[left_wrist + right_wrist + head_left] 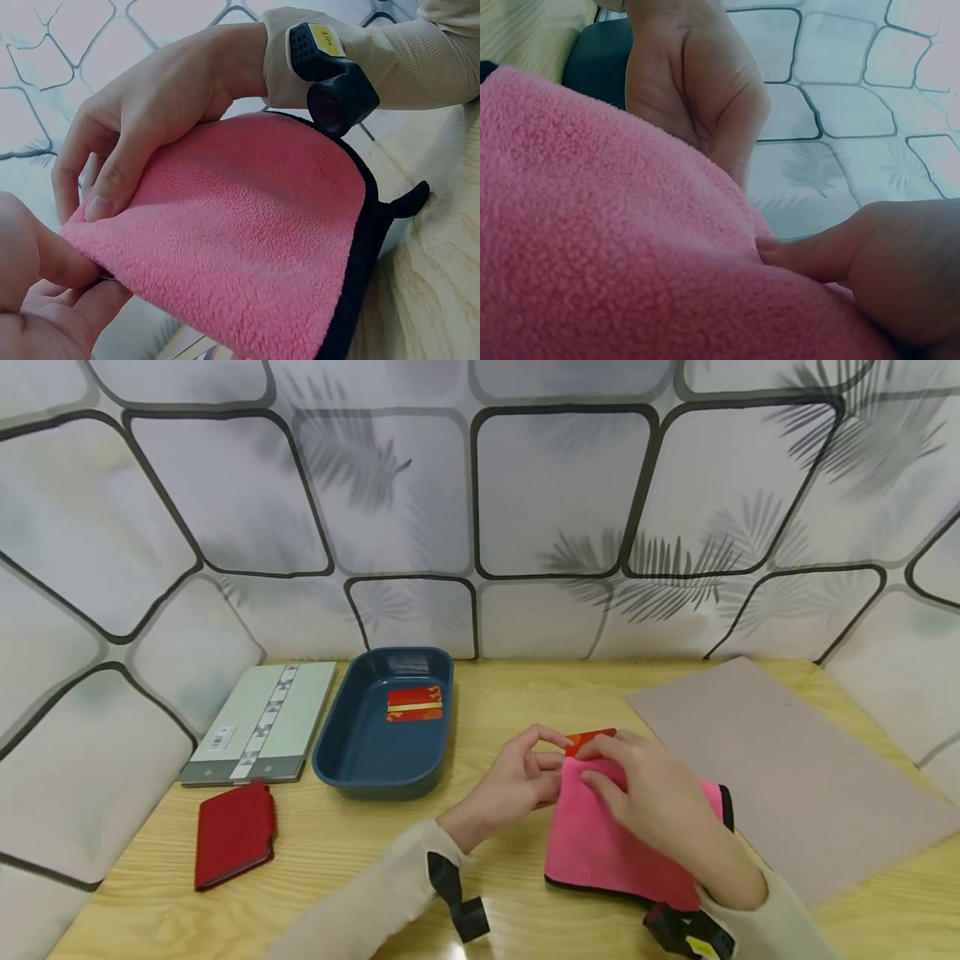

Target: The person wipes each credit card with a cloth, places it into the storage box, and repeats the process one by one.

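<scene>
A pink plush cloth (592,835) with black edging hangs from my right hand (660,785), whose thumb and fingers pinch its upper part. Just above the cloth's top edge shows a red card (600,737) with gold marks. My left hand (521,777) pinches this card at its left side, its fingertips right at the cloth's edge. In the left wrist view the cloth (247,217) spreads between both hands and hides the card. Pink pile covers much of the right wrist view, with the right thumb (810,255) pressing on it.
Left of the hands stands a blue tray (375,752) holding a red and gold card (414,703). Further left lie a pale green notebook (300,710) and a dark red wallet-like case (235,835). A grey-beige mat (795,768) covers the right side, and a patterned curtain (562,493) closes the back.
</scene>
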`<state>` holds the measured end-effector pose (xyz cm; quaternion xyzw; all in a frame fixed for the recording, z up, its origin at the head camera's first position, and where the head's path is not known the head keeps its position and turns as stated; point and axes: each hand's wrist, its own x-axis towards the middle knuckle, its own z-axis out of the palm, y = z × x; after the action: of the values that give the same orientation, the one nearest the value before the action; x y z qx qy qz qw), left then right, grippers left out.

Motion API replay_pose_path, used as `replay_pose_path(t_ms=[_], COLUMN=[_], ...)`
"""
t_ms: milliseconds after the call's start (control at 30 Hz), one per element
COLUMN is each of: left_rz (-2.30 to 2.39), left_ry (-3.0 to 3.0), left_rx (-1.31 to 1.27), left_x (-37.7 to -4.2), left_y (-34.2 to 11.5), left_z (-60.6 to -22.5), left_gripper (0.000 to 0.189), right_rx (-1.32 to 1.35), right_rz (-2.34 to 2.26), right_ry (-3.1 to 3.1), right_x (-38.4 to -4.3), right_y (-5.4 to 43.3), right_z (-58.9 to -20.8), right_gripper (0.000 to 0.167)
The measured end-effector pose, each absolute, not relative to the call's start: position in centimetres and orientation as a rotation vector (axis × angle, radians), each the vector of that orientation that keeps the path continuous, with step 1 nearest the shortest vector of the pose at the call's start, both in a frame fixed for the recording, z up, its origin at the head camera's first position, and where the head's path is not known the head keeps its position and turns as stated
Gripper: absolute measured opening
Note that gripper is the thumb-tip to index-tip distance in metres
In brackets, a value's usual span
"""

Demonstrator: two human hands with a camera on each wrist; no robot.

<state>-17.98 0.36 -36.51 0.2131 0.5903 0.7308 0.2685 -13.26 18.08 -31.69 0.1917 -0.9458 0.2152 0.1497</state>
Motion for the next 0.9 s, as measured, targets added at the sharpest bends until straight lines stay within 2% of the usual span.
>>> replay_pose_path(t_ms=[267,467,900], left_rz=[1.993,1.98,1.974], left_ry=[1.589,1.657,1.761], left_rx=[0.598,0.644,0.646], left_x=[-17.7,-17.6,-17.7], left_y=[0.4,0.2,-0.8], left_z=[-36.4,-35.5,-34.2], left_gripper=[0.038,0.037,0.037], right_rx=[0.452,0.422,0.417], right_rz=[0.685,0.647,0.596], right_ry=[-2.729,-2.756,-2.693], right_x=[-13.4,-13.2,-13.9], right_y=[18.7,19.7,21.4], right_z=[-31.5,-30.3,-29.7], right_gripper=[0.037,0.025,0.02])
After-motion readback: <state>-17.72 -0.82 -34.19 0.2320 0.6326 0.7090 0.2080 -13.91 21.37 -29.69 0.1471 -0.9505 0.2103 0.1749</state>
